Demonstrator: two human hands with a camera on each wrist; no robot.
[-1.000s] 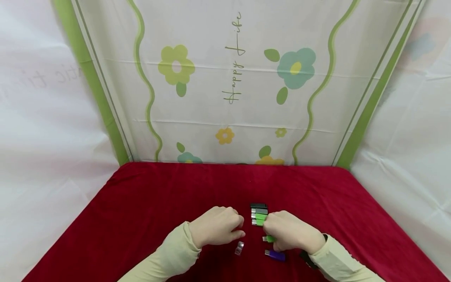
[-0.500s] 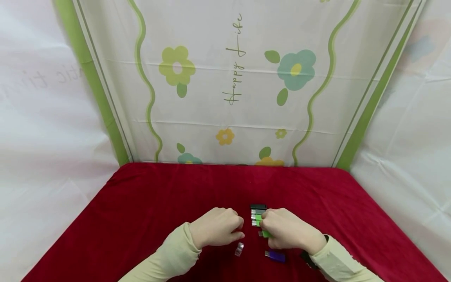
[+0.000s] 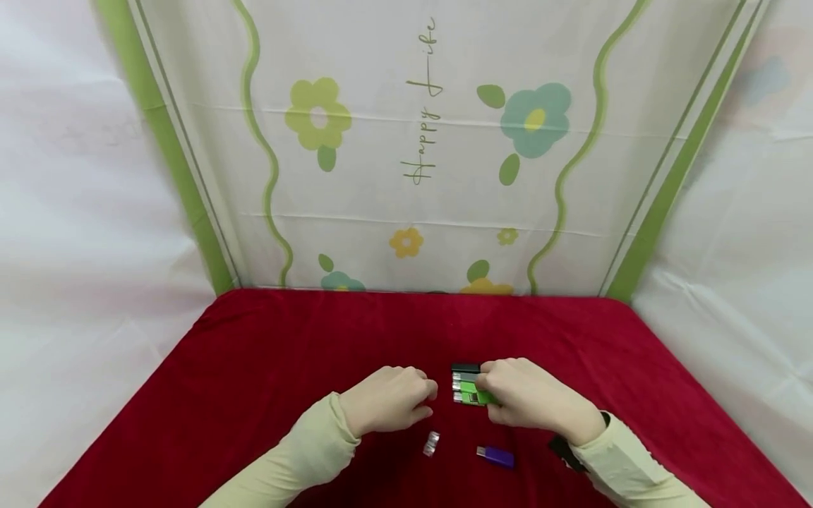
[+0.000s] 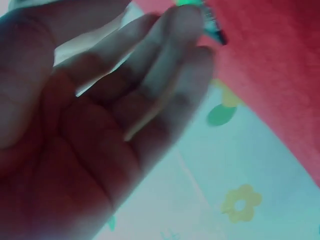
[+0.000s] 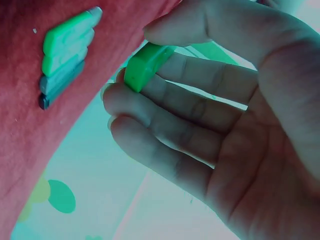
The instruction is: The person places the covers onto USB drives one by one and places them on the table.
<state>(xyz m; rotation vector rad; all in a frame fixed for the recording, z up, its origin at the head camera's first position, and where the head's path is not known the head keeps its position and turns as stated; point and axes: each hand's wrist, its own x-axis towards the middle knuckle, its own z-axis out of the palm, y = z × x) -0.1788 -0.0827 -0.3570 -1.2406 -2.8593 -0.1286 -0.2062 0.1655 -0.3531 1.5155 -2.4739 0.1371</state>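
My right hand (image 3: 533, 395) pinches a green USB flash drive (image 5: 141, 70) between thumb and fingertips, raised off the cloth in the right wrist view. In the head view it hovers at the near end of a row of USB flash drives lying side by side: a black one (image 3: 465, 367), a grey one (image 3: 468, 377) and green ones (image 5: 70, 37), their metal plugs mostly toward the left. My left hand (image 3: 389, 398) hangs left of the row, fingers loosely bent, holding nothing. A purple USB flash drive (image 3: 497, 456) lies nearer me, apart from the row.
A small shiny silver or clear piece (image 3: 431, 444) lies on the red cloth (image 3: 330, 339) in front of the left hand. Something dark (image 3: 567, 451) shows beside the right sleeve; its kind is unclear. A patterned curtain (image 3: 394, 197) stands behind the table.
My right hand has picked the green USB flash drive up from its place above the purple one and carried it away from me, up to the row. The left hand has barely moved.
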